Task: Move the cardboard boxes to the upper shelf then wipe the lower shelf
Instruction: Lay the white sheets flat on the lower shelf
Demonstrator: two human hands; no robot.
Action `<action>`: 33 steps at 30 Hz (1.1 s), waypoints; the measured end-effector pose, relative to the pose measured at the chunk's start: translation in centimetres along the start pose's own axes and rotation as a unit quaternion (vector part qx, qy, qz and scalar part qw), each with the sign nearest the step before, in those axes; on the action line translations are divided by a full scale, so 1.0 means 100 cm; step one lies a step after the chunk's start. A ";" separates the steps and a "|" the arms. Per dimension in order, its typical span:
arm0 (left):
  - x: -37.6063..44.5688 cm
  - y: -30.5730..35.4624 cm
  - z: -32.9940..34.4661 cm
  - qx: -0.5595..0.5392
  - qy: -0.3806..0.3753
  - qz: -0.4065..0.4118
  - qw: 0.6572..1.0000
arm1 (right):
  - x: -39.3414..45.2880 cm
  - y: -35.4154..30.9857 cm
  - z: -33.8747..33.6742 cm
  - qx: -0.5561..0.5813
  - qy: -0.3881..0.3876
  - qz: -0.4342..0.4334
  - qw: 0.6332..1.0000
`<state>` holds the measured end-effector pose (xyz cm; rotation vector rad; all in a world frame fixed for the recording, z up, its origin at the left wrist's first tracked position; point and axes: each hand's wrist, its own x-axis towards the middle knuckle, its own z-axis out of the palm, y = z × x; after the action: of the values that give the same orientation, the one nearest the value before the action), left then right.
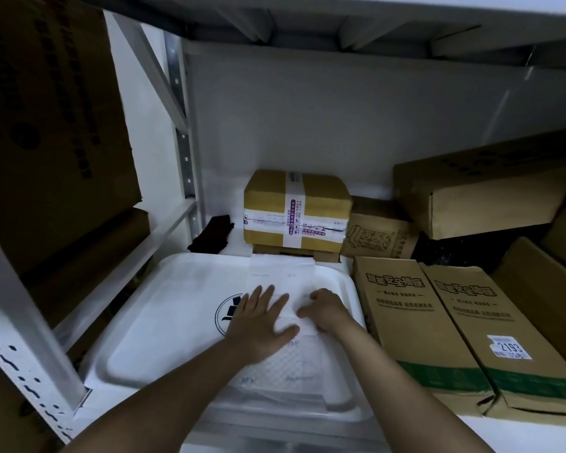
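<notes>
The boxes sit on the lower shelf. A taped box stands at the back, on top of another flat box whose edge shows beneath it. Just right of it is a small box printed with a drawing. Two long boxes lie side by side at the right: the left long box and the right long box, which carries a sticker reading 2193. A large box rests tilted above them at the back right.

In front of the taped box a white tray lies flat on the shelf, with a white sheet spread over its right half. The left hand presses flat on the sheet, fingers straight and spread. The right hand, just beside it, has curled fingers bunching the sheet. A dark cloth lies at the back left, by the upright. More boxes fill the neighbouring bay at left.
</notes>
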<state>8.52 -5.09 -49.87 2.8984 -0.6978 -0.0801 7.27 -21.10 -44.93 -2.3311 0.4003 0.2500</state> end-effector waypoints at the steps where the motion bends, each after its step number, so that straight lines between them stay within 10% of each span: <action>1: -0.001 -0.001 0.001 0.000 0.002 -0.002 1.000 | 0.000 0.000 0.001 0.005 0.003 0.006 1.000; 17: 0.001 -0.005 -0.019 -0.083 -0.048 -0.026 0.995 | -0.001 -0.008 0.001 0.026 -0.045 -0.003 0.999; 27: -0.009 -0.001 -0.106 -0.515 -0.045 -0.181 0.837 | -0.024 -0.064 0.003 0.307 -0.134 -0.093 0.938; 33: -0.028 -0.040 -0.145 -0.462 -0.100 -0.215 0.855 | -0.040 -0.095 0.022 0.277 -0.194 -0.198 0.920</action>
<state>9.06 1.73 -36.21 2.0405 0.0328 -0.5957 6.81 -12.34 -39.19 -1.6989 -0.1864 0.3398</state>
